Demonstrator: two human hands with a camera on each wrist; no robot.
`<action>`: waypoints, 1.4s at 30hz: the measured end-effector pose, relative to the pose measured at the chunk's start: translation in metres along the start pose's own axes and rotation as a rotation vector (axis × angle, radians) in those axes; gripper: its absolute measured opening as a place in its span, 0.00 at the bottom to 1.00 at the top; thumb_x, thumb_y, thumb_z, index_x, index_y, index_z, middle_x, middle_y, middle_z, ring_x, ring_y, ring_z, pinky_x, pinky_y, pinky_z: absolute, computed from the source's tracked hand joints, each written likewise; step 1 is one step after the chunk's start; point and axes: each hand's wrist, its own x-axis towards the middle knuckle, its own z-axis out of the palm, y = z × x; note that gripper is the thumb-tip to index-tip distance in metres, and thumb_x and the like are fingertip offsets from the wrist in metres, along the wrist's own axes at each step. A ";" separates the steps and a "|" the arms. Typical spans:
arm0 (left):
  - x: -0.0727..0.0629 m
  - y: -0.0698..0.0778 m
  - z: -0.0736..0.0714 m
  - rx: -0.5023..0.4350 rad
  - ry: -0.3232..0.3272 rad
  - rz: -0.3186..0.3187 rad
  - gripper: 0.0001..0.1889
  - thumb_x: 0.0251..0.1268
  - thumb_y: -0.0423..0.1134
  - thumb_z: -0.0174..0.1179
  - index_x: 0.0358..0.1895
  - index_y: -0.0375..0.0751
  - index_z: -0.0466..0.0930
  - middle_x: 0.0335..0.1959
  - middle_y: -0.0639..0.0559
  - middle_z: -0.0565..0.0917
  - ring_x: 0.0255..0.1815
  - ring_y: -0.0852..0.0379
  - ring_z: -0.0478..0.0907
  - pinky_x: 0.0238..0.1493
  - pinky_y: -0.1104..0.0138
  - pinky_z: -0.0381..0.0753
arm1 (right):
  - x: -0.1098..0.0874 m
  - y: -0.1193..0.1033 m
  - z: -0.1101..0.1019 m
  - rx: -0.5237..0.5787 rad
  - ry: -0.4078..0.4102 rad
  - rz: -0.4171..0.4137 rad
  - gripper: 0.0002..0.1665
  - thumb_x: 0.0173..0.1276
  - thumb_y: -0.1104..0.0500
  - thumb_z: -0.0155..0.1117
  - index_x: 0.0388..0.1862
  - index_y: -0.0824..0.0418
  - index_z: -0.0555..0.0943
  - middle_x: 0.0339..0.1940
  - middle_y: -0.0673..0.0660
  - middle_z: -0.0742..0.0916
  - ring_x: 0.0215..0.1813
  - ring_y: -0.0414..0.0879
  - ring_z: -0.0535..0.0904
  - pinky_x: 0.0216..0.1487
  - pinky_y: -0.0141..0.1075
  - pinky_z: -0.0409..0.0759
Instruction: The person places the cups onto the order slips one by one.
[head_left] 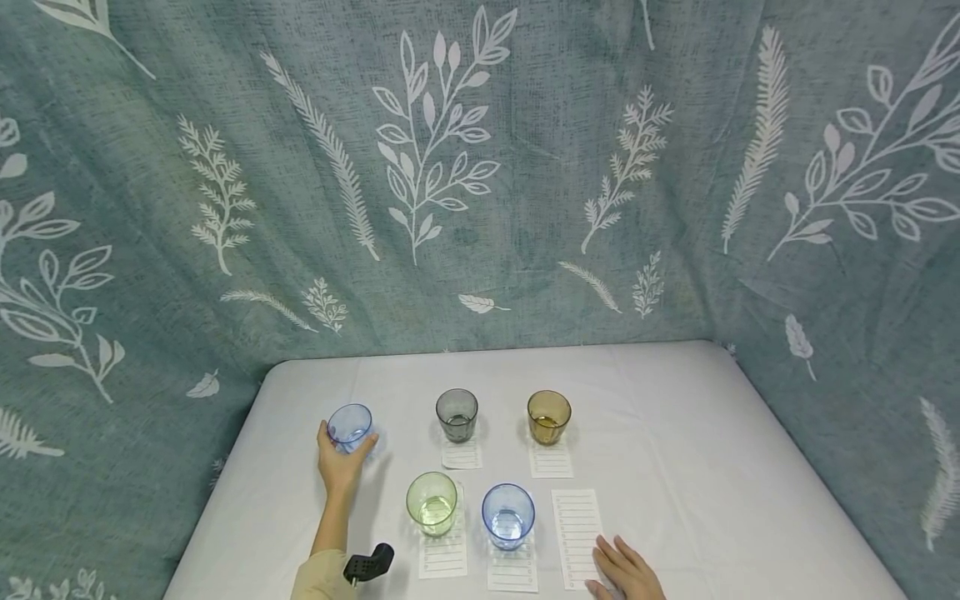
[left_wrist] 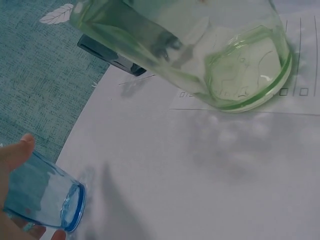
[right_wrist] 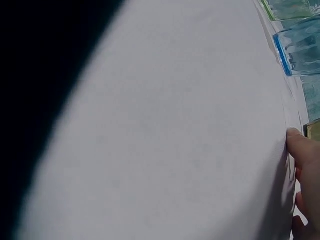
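Note:
My left hand (head_left: 342, 468) grips a clear blue glass (head_left: 350, 425) at the table's left, thumb and fingers on opposite sides of it. In the left wrist view the same glass (left_wrist: 47, 192) is low on the left, between thumb (left_wrist: 20, 150) and fingertips. My right hand (head_left: 625, 570) lies flat with fingers extended, its fingertips at the right edge of a lined paper sheet (head_left: 577, 533). Only part of that hand (right_wrist: 307, 165) shows at the right wrist view's edge.
A grey glass (head_left: 457, 415) and an amber glass (head_left: 549, 417) stand in the back row, each at a lined sheet. Nearer stand a green glass (head_left: 432, 504) and a second blue glass (head_left: 508, 517), also on lined sheets. A patterned green curtain (head_left: 525, 208) hangs behind the white table (head_left: 720, 467).

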 end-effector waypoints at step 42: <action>-0.041 0.090 0.002 -0.224 -0.269 0.154 0.44 0.47 0.27 0.71 0.68 0.27 0.56 0.67 0.29 0.61 0.68 0.33 0.58 0.68 0.49 0.63 | 0.000 0.008 0.008 0.069 0.091 -0.060 0.26 0.40 0.52 0.76 0.35 0.70 0.85 0.44 0.64 0.84 0.47 0.66 0.78 0.67 0.13 0.43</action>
